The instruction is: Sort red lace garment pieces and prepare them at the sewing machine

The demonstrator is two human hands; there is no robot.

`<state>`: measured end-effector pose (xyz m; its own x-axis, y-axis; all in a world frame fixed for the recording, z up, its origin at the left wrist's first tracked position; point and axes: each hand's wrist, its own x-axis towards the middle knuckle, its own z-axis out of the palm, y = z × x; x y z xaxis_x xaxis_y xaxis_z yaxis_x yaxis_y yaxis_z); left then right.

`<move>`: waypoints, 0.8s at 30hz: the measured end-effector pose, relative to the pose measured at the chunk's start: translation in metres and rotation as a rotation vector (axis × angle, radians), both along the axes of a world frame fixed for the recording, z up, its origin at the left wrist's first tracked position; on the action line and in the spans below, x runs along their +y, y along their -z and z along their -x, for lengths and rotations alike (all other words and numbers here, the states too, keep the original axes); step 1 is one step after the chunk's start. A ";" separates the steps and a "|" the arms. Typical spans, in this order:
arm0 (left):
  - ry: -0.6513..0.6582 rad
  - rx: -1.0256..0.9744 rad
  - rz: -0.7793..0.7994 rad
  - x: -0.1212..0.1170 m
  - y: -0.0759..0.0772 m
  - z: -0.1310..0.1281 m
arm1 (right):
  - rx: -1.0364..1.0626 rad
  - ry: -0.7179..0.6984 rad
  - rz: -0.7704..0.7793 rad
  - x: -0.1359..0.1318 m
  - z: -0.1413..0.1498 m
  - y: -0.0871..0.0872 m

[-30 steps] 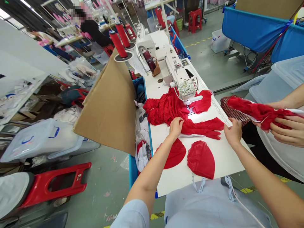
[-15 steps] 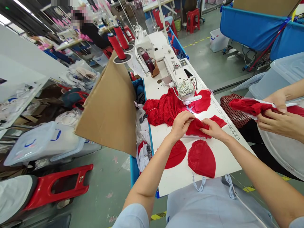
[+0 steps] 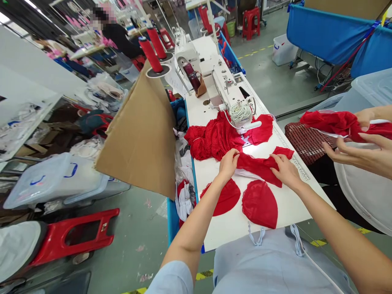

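On the white sewing table (image 3: 220, 239) lies a red lace-edged fabric strip (image 3: 254, 164) with a white band along its lower edge. My left hand (image 3: 228, 164) pinches the strip's left end. Further along, my right hand (image 3: 286, 170) rests on the strip with thumb and forefinger spread apart. One corner (image 3: 283, 152) of red fabric shows beyond its fingers. Nearer to me lie two rounded red fabric pieces, the left one (image 3: 226, 198) partly behind my left forearm and the right one (image 3: 260, 204) flat. A bunched red lace heap (image 3: 211, 139) sits left of the needle area.
The sewing machine (image 3: 226, 83) stands at the back, another red piece (image 3: 263, 128) beside its head. Red thread cones (image 3: 150, 55) rise behind a cardboard sheet (image 3: 141, 139) on the left. At right, another person's hands (image 3: 364, 143) hold red fabric (image 3: 330, 122). A red stool (image 3: 73, 237) is lower left.
My right hand came in from the right to the strip's middle, then slid back rightward along it. My left hand stayed near the strip's left end. The other person's hands shifted their red fabric.
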<state>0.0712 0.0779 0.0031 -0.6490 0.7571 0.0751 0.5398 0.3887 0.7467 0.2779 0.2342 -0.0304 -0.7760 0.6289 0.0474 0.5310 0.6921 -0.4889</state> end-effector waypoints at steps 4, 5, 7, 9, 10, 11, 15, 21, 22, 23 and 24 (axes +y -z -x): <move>-0.081 0.045 0.023 -0.005 0.009 0.003 | 0.018 0.150 -0.063 -0.005 -0.006 0.005; -0.090 0.050 0.019 -0.005 0.010 0.004 | 0.023 0.153 -0.064 -0.006 -0.007 0.006; -0.081 0.046 0.004 -0.005 0.010 0.002 | 0.035 0.125 -0.057 -0.007 -0.008 0.006; -0.057 0.035 -0.021 -0.002 0.008 -0.001 | 0.043 0.093 -0.052 -0.009 -0.007 0.008; -0.039 0.011 -0.049 0.000 0.006 -0.003 | 0.043 0.091 -0.054 -0.010 -0.006 0.009; -0.014 -0.031 -0.089 0.001 0.003 -0.004 | 0.043 0.101 -0.057 -0.010 -0.005 0.010; 0.110 -0.202 -0.249 0.004 -0.014 -0.009 | 0.060 0.188 -0.066 -0.009 -0.002 0.014; 0.281 -0.372 -0.263 -0.003 -0.048 -0.019 | 0.235 0.168 -0.082 -0.014 0.002 0.007; 0.329 -0.440 -0.263 -0.004 -0.053 -0.021 | 0.273 0.107 -0.072 -0.016 0.005 0.005; 0.364 -0.507 -0.259 -0.004 -0.057 -0.024 | 0.309 0.036 -0.056 -0.019 0.009 0.003; 0.361 -0.575 -0.245 -0.003 -0.059 -0.026 | 0.342 -0.031 -0.036 -0.021 0.014 0.002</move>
